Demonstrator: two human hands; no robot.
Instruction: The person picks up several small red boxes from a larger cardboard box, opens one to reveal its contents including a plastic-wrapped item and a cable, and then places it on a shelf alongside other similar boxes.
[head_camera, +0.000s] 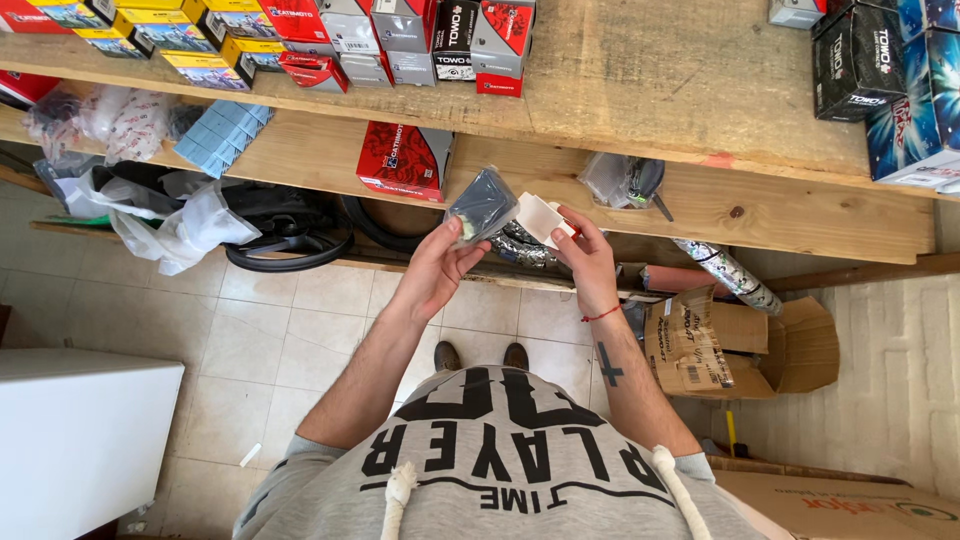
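Dark bagged part (482, 205) — pinched in the left hand (437, 268) before the wooden shelf (700, 200) — sits just beside a small white box (540, 217) clasped by the right hand (586, 262).

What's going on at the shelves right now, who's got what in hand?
A person stands at wooden shelves stocked with small boxes. The left hand holds up a dark part sealed in a clear plastic bag. The right hand holds a small white and red box with its flap open, right beside the bag. A red box lies on the shelf just behind the hands, and an open cardboard carton sits on the tiled floor to the right.
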